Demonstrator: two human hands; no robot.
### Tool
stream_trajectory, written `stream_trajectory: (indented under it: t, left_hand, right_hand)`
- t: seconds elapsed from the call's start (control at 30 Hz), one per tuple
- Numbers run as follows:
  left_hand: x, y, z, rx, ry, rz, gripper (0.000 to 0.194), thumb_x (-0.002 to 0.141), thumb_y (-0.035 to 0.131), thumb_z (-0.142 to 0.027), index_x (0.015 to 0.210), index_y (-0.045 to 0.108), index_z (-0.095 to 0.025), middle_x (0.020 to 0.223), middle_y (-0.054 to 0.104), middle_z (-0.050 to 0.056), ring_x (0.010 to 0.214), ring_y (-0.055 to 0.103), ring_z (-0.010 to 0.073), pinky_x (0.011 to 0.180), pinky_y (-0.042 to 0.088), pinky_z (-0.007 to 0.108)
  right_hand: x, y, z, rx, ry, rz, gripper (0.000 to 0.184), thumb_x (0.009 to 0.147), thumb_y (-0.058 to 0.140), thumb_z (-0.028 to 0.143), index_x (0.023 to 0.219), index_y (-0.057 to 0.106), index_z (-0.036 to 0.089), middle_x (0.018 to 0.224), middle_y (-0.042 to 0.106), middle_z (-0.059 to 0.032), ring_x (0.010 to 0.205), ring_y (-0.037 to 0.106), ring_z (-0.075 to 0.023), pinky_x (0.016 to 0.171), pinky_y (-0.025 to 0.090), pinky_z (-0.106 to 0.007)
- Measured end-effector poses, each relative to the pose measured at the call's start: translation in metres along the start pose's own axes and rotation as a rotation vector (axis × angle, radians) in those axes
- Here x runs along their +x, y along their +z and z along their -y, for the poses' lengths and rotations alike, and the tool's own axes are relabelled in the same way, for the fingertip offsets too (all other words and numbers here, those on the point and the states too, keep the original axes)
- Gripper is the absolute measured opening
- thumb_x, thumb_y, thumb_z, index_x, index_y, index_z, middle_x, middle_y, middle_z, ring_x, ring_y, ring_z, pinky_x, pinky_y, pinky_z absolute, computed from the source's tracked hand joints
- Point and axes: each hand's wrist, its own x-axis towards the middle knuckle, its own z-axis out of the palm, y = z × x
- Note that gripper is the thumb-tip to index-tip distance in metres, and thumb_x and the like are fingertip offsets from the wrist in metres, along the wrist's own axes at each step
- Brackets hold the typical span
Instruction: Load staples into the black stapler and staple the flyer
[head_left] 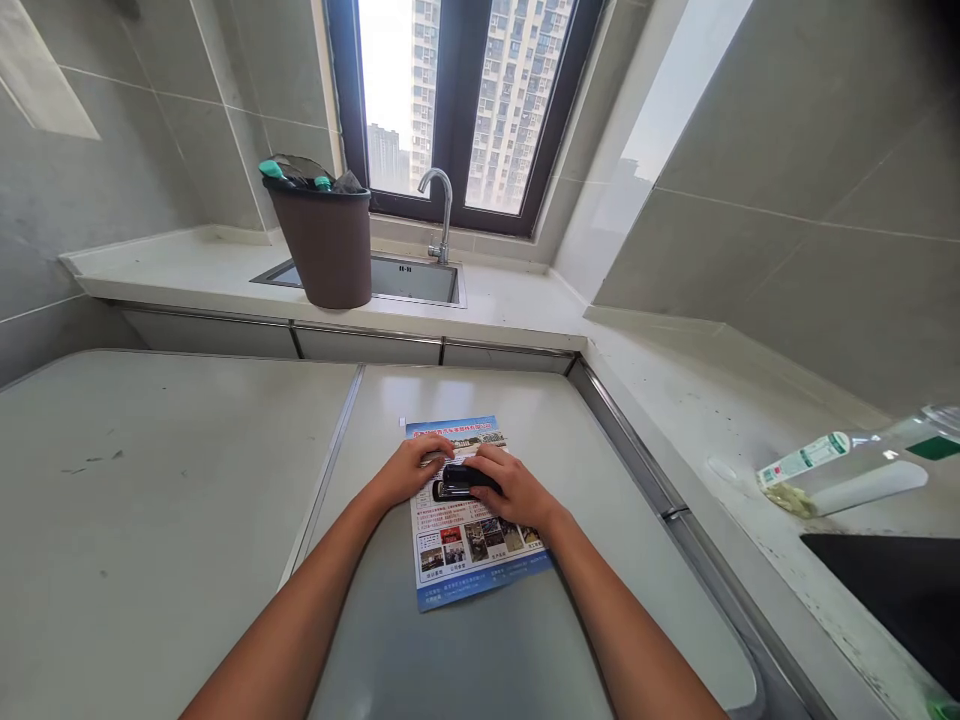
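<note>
Our right hand clamped on oblong black plastic-looking stapler, over colourful paper leaflet on white desk; left hand beside, parted. Stapler seems light, rigid; we best grip long sides.

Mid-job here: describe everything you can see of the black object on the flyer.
The black object looks like a stapler: elongated, with a smooth, glossy, plastic-looking body and a shiny strip along its near side. It sits crosswise over the printed flyer. The right hand grips its right part, covering some of it. The left hand is beside its left end; contact there is unclear.
</note>
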Motion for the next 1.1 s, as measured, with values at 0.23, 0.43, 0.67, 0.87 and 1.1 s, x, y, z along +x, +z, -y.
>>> stream_trajectory:
  t: [0.23,0.43,0.67,0.87,1.1]
  left_hand:
    - [-0.001,0.005,0.004,0.092,0.066,0.064,0.036,0.082,0.049,-0.001,0.096,0.074,-0.023,0.119,0.073,0.005,0.116,0.065,0.0222,0.106,0.049,0.040]
    - [0.000,0.002,0.002,0.034,0.032,0.037,0.031,0.088,0.050,-0.006,0.097,0.075,-0.023,0.118,0.073,0.006,0.116,0.065,0.0234,0.106,0.048,0.042]
    - [0.000,0.003,0.005,-0.059,-0.049,0.009,0.030,0.094,0.049,-0.015,0.099,0.077,-0.023,0.121,0.076,0.007,0.118,0.067,0.0252,0.108,0.049,0.045]
    - [0.000,0.003,0.006,-0.104,-0.076,-0.007,0.028,0.098,0.047,-0.021,0.102,0.075,-0.022,0.122,0.075,0.008,0.119,0.067,0.0253,0.109,0.048,0.045]
    - [0.000,0.000,0.004,-0.077,-0.089,0.017,0.028,0.101,0.047,-0.026,0.106,0.073,-0.022,0.113,0.076,0.007,0.110,0.068,0.0243,0.101,0.050,0.040]
  right_hand:
    - [0.007,0.012,-0.002,0.190,0.005,-0.041,0.031,0.096,0.068,0.035,0.123,0.060,0.023,0.101,0.059,-0.0054,0.092,0.058,-0.0218,0.082,0.049,-0.036]
    - [0.010,0.011,-0.001,0.209,0.028,-0.014,0.031,0.095,0.068,0.031,0.123,0.060,0.023,0.100,0.061,-0.0046,0.092,0.059,-0.0212,0.083,0.049,-0.034]
    - [0.009,0.012,-0.003,0.177,0.036,-0.003,0.032,0.094,0.068,0.030,0.124,0.059,0.024,0.103,0.063,-0.0052,0.093,0.059,-0.0214,0.083,0.050,-0.035]
    - [0.009,0.011,-0.001,0.174,0.020,-0.004,0.031,0.095,0.068,0.028,0.124,0.059,0.023,0.106,0.063,-0.0065,0.095,0.060,-0.0216,0.084,0.051,-0.035]
    - [0.007,0.012,0.000,0.082,0.066,-0.015,0.036,0.095,0.067,0.025,0.129,0.056,0.024,0.111,0.065,-0.0078,0.096,0.063,-0.0223,0.083,0.052,-0.035]
